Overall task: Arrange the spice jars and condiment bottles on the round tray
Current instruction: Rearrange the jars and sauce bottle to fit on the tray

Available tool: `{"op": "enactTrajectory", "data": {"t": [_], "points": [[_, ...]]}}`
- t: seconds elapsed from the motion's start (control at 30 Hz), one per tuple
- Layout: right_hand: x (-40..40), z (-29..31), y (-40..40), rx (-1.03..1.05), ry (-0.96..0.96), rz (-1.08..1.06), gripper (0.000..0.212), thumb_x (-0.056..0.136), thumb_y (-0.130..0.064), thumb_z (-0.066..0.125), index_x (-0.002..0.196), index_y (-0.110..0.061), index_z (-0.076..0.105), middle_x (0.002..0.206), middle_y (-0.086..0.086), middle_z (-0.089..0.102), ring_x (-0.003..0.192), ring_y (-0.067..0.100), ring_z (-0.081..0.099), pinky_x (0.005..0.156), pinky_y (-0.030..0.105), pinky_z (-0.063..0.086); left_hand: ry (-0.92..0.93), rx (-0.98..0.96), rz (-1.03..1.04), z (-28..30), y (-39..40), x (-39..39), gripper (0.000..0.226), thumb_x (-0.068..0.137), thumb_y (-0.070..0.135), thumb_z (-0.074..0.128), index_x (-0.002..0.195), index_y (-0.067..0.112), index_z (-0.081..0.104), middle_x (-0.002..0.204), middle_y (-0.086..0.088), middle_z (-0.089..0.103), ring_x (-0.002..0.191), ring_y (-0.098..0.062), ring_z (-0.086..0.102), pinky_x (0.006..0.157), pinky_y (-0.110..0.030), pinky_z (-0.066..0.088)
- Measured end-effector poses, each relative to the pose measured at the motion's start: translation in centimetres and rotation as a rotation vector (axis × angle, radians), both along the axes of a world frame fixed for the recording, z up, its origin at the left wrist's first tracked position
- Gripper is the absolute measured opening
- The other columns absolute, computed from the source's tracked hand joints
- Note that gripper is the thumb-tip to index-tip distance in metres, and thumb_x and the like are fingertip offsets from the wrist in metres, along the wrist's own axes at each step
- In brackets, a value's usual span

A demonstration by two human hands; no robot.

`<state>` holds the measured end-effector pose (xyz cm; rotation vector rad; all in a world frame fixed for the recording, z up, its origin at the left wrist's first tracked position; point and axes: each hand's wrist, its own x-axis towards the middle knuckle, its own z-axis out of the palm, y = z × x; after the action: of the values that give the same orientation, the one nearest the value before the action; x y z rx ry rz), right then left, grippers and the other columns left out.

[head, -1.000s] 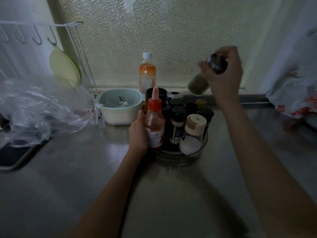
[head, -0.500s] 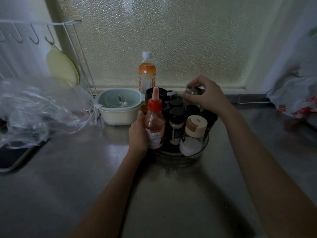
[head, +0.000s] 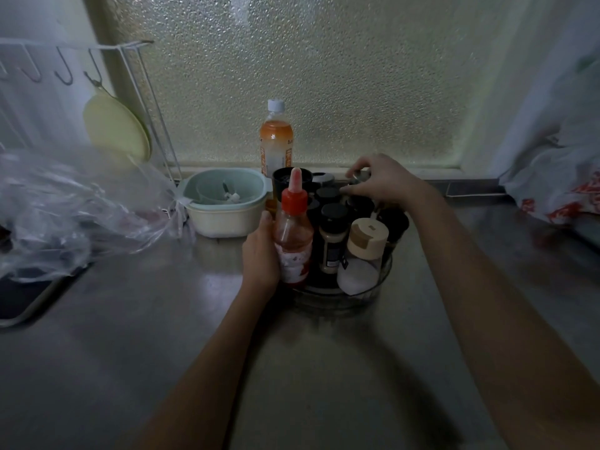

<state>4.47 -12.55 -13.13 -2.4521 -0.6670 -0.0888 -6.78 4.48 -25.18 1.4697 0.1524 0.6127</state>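
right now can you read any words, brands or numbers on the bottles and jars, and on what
None can be read.
Orange drink bottle with white cap: vertical label print, too blurred.
Red-capped sauce bottle: label too blurred.
Black-capped brown spice jar: dark label, print too small.
White plastic bag with red print: illegible.

My right hand (head: 383, 181) covers the jar at the round tray's (head: 373, 292) far side; labels there too dim to read.
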Motion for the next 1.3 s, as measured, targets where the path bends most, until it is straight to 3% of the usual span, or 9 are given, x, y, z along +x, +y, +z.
{"op": "enactTrajectory", "data": {"t": [0.1, 0.2, 0.4, 0.5, 0.6, 0.7, 0.9, 1.2, 1.3], "points": [[0.2, 0.5, 0.2, -0.093, 0.022, -0.016, 0.035, 0.077, -0.039, 0.075, 0.098, -0.012, 0.068, 0.086, -0.002, 0.058, 0.078, 0.012, 0.056, 0.065, 0.025, 0.043, 0.019, 0.057, 0.029, 0.3, -0.2, -0.4, 0.036, 0.069, 0.061, 0.038, 0.079, 0.034, 0.059, 0.094, -0.011, 0.061, 0.100, -0.040, 0.060, 0.096, -0.055, 0.046], [0.1, 0.8, 0.3, -0.173, 0.072, 0.062, 0.031, 0.083, -0.040, 0.069, 0.096, -0.012, 0.071, 0.075, -0.003, 0.058, 0.067, 0.010, 0.051, 0.058, 0.025, 0.039, -0.115, 0.170, 0.183, 0.9, -0.7, -1.4, 0.034, 0.084, 0.050, 0.040, 0.062, 0.029, 0.054, 0.062, 0.013, 0.061, 0.063, 0.002, 0.055, 0.065, -0.015, 0.045], [-0.4, -0.3, 0.8, -0.119, 0.063, 0.061, 0.053, 0.098, -0.047, 0.039, 0.104, -0.002, 0.066, 0.097, 0.014, 0.066, 0.087, 0.026, 0.061, 0.079, 0.037, 0.045, -0.491, 0.605, 0.284, 2.2, -1.8, -3.6, 0.033, 0.082, 0.041, 0.048, 0.097, 0.011, 0.052, 0.088, -0.002, 0.057, 0.080, -0.022, 0.055, 0.070, -0.046, 0.046], [-0.6, -1.1, -0.7, 0.206, 0.148, -0.051, 0.053, 0.098, -0.052, 0.031, 0.120, -0.016, 0.063, 0.125, 0.009, 0.063, 0.113, 0.020, 0.057, 0.093, 0.035, 0.042, -0.422, 0.772, 0.301, 2.0, -2.6, -3.8, 0.055, 0.070, 0.048, 0.060, 0.111, 0.014, 0.045, 0.104, 0.006, 0.048, 0.089, -0.011, 0.049, 0.075, -0.034, 0.044], [-1.0, -1.4, -2.1, 0.327, 0.240, -0.093, 0.055, 0.097, -0.059, 0.025, 0.121, -0.028, 0.063, 0.127, 0.002, 0.061, 0.111, 0.012, 0.053, 0.085, 0.030, 0.037, -0.278, 0.717, 0.317, 1.9, -2.8, -3.4, 0.061, 0.068, 0.048, 0.067, 0.117, 0.019, 0.043, 0.108, 0.010, 0.042, 0.096, -0.003, 0.046, 0.079, -0.019, 0.042], [-1.6, -2.1, -2.6, 0.367, 0.333, -0.068, 0.055, 0.096, -0.060, 0.024, 0.121, -0.030, 0.063, 0.129, -0.004, 0.056, 0.114, 0.010, 0.047, 0.091, 0.030, 0.035, -0.202, 0.493, 0.206, 2.0, -2.3, -3.3, 0.051, 0.070, 0.044, 0.066, 0.114, 0.022, 0.050, 0.109, 0.002, 0.052, 0.099, -0.014, 0.056, 0.085, -0.030, 0.049], [-2.9, -4.2, -3.6, 0.740, 0.523, -0.126, 0.061, 0.094, -0.064, 0.023, 0.112, -0.027, 0.067, 0.106, 0.002, 0.070, 0.094, 0.015, 0.068, 0.078, 0.031, 0.054, -0.232, 0.259, 0.235, 2.2, -1.8, -3.2, 0.020, 0.072, 0.041, 0.065, 0.089, 0.040, 0.055, 0.085, 0.024, 0.068, 0.076, 0.005, 0.065, 0.065, -0.008, 0.048], [-5.0, -7.5, -3.2, 0.845, 0.147, -0.163, 0.046, 0.100, -0.049, 0.023, 0.112, -0.027, 0.061, 0.108, -0.006, 0.064, 0.105, 0.015, 0.060, 0.090, 0.039, 0.051, -0.206, 0.194, 0.305, 1.9, -1.1, -2.3, 0.020, 0.070, 0.043, 0.064, 0.086, 0.036, 0.055, 0.079, 0.027, 0.066, 0.072, 0.010, 0.062, 0.063, -0.006, 0.046], [-5.8, -7.9, -3.6, 0.805, -0.106, -0.171, 0.032, 0.101, -0.037, 0.032, 0.107, -0.025, 0.061, 0.100, -0.017, 0.061, 0.097, 0.001, 0.058, 0.086, 0.023, 0.048, -0.199, 0.239, 0.327, 1.9, -1.2, -2.5, 0.019, 0.071, 0.046, 0.063, 0.085, 0.039, 0.052, 0.080, 0.028, 0.065, 0.071, 0.009, 0.061, 0.062, -0.007, 0.045]]}}
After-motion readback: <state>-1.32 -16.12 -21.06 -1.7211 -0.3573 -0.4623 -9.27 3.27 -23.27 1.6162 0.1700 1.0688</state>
